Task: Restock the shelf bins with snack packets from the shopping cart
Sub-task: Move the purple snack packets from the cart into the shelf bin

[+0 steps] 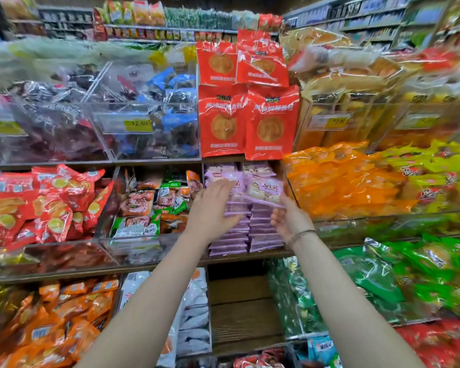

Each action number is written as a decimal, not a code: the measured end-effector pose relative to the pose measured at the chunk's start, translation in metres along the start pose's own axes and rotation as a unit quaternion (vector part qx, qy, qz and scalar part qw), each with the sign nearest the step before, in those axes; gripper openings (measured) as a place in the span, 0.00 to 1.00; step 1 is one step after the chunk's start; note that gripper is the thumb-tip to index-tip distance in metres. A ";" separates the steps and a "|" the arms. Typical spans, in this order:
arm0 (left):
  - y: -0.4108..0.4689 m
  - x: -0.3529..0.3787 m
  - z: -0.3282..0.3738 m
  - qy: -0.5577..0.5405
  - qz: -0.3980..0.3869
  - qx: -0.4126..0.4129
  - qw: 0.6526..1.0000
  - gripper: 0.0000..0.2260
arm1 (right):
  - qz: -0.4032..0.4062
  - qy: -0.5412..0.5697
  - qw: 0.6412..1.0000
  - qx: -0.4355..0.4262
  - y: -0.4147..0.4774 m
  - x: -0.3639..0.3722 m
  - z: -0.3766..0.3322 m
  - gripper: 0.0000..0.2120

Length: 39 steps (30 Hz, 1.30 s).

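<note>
Reaching into the middle shelf bin with both hands.

Nearest me, two bare forearms rise from the lower edge, and the right wrist wears a thin bracelet. I see the left hand with its fingers straight and released, laid flat against the front of the stacked purple packets. The right hand, palm turned up, grasps the lower right corner of one purple packet, which is held tilted just before the top of the right stack. Both stacks stand in the shelf bin, between a clear bin of mixed packets on the left and orange packets on the right. Above them stand red packets. The farther shelves are too blurred for me to read.
</note>
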State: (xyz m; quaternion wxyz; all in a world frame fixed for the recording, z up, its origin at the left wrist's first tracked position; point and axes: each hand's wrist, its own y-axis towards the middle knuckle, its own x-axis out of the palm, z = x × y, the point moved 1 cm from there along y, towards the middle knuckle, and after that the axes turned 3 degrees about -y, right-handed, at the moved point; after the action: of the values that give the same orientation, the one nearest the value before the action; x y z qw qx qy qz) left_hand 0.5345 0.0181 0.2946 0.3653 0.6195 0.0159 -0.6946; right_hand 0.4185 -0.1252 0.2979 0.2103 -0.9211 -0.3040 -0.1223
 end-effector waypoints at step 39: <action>-0.314 0.121 0.093 -0.255 -0.401 0.033 0.879 0.03 | 0.165 -0.461 0.867 0.094 -0.221 -0.267 0.240 0.08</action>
State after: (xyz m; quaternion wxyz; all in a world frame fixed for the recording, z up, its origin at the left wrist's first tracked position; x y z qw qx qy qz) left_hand 0.2940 0.1453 0.0756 0.0261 0.3733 0.1461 -0.9158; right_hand 0.0966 0.0105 0.0615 0.1489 -0.8853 -0.2198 0.3819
